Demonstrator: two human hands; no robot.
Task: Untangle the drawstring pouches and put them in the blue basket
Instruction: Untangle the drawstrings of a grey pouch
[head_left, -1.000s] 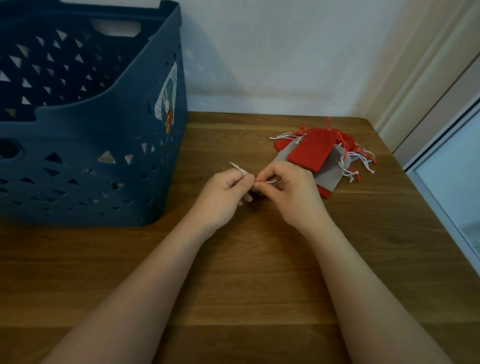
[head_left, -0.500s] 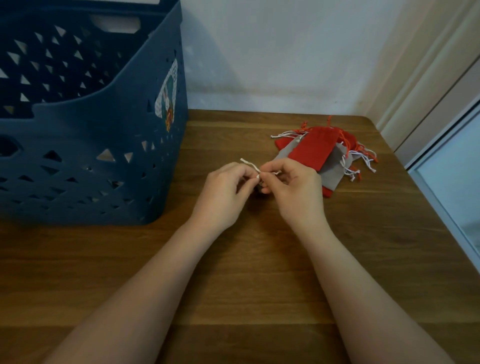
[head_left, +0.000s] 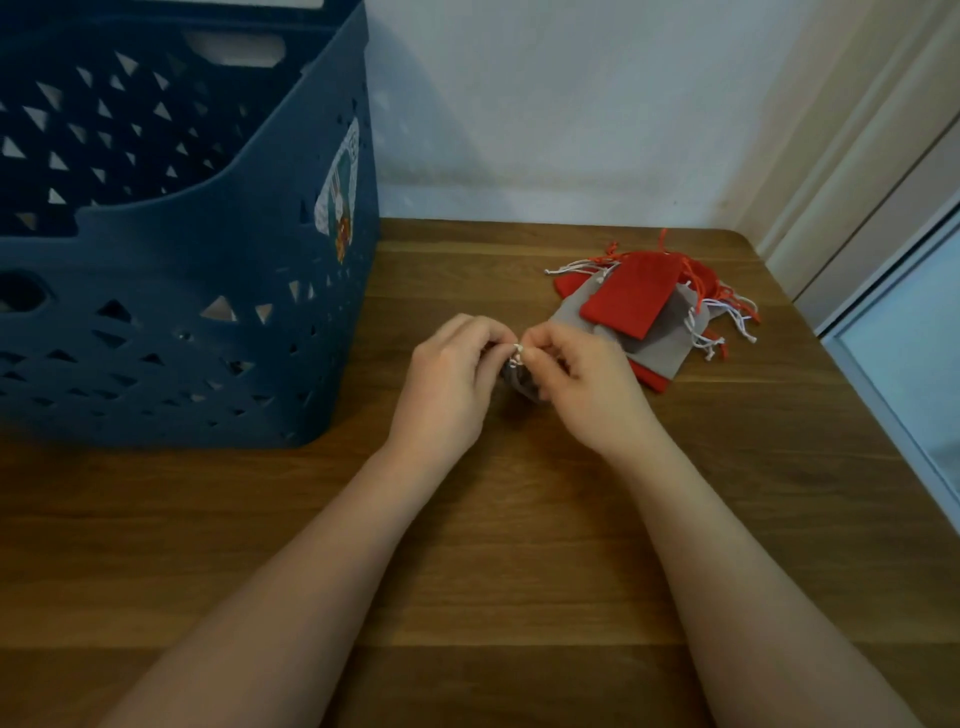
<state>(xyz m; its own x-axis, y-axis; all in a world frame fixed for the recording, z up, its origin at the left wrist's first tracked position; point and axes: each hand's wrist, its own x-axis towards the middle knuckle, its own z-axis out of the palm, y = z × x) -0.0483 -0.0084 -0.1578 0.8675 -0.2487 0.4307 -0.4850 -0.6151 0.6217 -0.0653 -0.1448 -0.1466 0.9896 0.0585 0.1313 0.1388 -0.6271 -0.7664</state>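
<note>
A small grey fabric drawstring pouch (head_left: 517, 382) sits between the two hands near the middle of the brown wooden tabletop (head_left: 519, 545), mostly hidden by the fingers; only a dark grey fold and its thin white drawstring (head_left: 515, 358) show. The left hand (head_left: 449, 382) has its fingers curled in, pinching the white cord at the knot. The right hand (head_left: 587, 384) is likewise curled, its fingertips pinching the same cord right against the left hand's, so the two hands touch at the fingertips.

Just beyond the right hand, toward the far right corner of the tabletop, lies a heap of flat fabric pouches (head_left: 654, 317). On top is one red rectangular pouch (head_left: 631, 293), lying tilted; under it a grey pouch (head_left: 665, 343); red fabric shows below at the near and far edges of the heap, though how many pouches that makes I cannot tell. White and red cords (head_left: 724, 322) spill in a tangle from the heap's right side, and more white cords stick out at its far left.

Along the far left edge of the tabletop stands a large dark blue plastic basket (head_left: 171, 291), its walls pierced with triangular holes, a sticker (head_left: 340, 192) on its right wall. What lies inside it is not visible. A pale wall (head_left: 545, 104) rises behind the tabletop.
</note>
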